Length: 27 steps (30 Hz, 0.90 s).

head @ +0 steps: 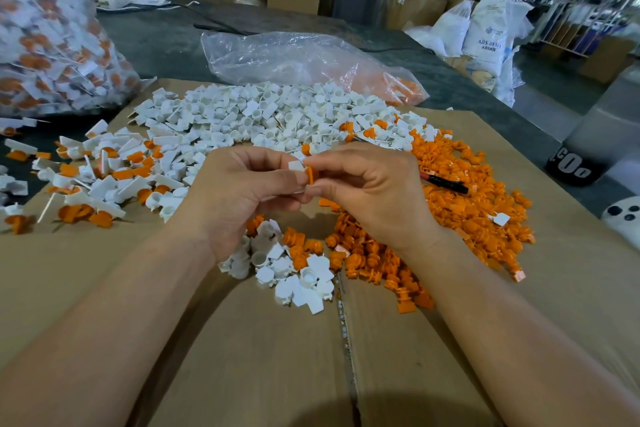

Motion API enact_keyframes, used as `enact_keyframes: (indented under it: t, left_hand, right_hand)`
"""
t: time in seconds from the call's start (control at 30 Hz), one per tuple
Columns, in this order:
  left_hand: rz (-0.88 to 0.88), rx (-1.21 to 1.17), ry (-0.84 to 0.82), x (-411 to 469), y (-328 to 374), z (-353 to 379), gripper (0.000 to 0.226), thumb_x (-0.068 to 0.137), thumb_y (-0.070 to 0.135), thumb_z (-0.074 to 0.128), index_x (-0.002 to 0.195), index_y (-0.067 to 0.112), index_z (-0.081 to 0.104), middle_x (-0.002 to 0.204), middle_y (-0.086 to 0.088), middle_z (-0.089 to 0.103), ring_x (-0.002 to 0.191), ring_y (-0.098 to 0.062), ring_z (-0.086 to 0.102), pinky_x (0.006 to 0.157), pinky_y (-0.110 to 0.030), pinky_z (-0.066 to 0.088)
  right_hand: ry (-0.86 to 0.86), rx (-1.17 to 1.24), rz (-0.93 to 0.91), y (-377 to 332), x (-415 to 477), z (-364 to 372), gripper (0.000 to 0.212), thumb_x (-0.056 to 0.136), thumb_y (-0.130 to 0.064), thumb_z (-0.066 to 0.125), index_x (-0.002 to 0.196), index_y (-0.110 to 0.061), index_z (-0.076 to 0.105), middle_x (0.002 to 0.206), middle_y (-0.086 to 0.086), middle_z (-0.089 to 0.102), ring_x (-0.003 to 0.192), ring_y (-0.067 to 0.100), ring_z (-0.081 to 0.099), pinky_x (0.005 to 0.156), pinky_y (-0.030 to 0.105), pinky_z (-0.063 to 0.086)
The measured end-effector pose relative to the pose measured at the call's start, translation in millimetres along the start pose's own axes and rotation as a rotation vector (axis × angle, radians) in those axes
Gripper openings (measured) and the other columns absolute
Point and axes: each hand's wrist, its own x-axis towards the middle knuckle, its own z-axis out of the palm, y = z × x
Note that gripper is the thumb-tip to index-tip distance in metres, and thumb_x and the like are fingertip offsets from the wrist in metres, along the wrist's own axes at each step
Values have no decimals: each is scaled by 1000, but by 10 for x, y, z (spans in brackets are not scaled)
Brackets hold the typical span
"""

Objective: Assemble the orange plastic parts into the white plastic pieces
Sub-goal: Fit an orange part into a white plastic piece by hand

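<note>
My left hand (pixel 242 191) pinches a white plastic piece (pixel 296 166) above the cardboard. My right hand (pixel 367 191) pinches an orange plastic part (pixel 310 175) pressed against that white piece; the two hands meet at mid-frame. A big heap of loose white pieces (pixel 277 114) lies behind my hands. Loose orange parts (pixel 467 204) spread to the right. A small mixed cluster (pixel 294 270) sits just under my wrists. Assembled white-and-orange pieces (pixel 97 180) lie scattered at the left.
Flattened cardboard (pixel 242 357) covers the table. A full clear bag of assembled pieces (pixel 52 28) stands at the far left, a nearly empty plastic bag (pixel 294 55) behind the heap. A black-and-red marker (pixel 445 182) lies on the orange parts. Boxes and sacks stand beyond.
</note>
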Motion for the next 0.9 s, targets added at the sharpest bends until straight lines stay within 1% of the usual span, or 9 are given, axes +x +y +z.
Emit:
enact_keyframes:
  t: [0.1, 0.27, 0.4, 0.7, 0.9]
  left_hand:
    - [-2, -24, -2, -5, 7, 2, 16, 53, 6, 68, 68, 1, 64, 59, -12, 67, 52, -17, 66, 47, -16, 51]
    - [-4, -35, -12, -12, 20, 6, 17, 53, 7, 68, 68, 0, 64, 59, -12, 67, 52, -17, 66, 48, -16, 52]
    - [-8, -27, -5, -18, 21, 0, 20, 53, 7, 68, 71, -2, 63, 57, -11, 66, 52, -16, 66, 47, -15, 51]
    - [-14, -31, -8, -21, 15, 16, 20, 53, 6, 67, 70, -1, 63, 56, -10, 66, 49, -15, 65, 46, -15, 50]
    - [-14, -25, -6, -17, 6, 13, 22, 53, 7, 67, 73, -3, 62, 58, -11, 66, 50, -15, 65, 47, -15, 50]
  right_hand:
    - [0, -30, -28, -7, 1, -4, 22, 73, -7, 72, 95, -5, 71, 76, 5, 71, 74, 11, 64, 69, 31, 54]
    - [3, -40, -36, -10, 1, -15, 24, 74, -6, 70, 97, -4, 70, 80, 6, 72, 76, 12, 64, 69, 32, 54]
    - [12, -72, -63, -11, -5, -13, 25, 72, -3, 71, 98, -4, 70, 82, 6, 72, 79, 12, 63, 69, 29, 53]
    - [17, -73, -28, -20, -8, -11, 21, 71, -5, 72, 92, -5, 72, 77, 4, 71, 75, 11, 62, 66, 28, 53]
    - [9, -75, -13, -41, -7, -12, 21, 71, -5, 72, 92, -5, 72, 76, 3, 71, 75, 10, 62, 66, 25, 53]
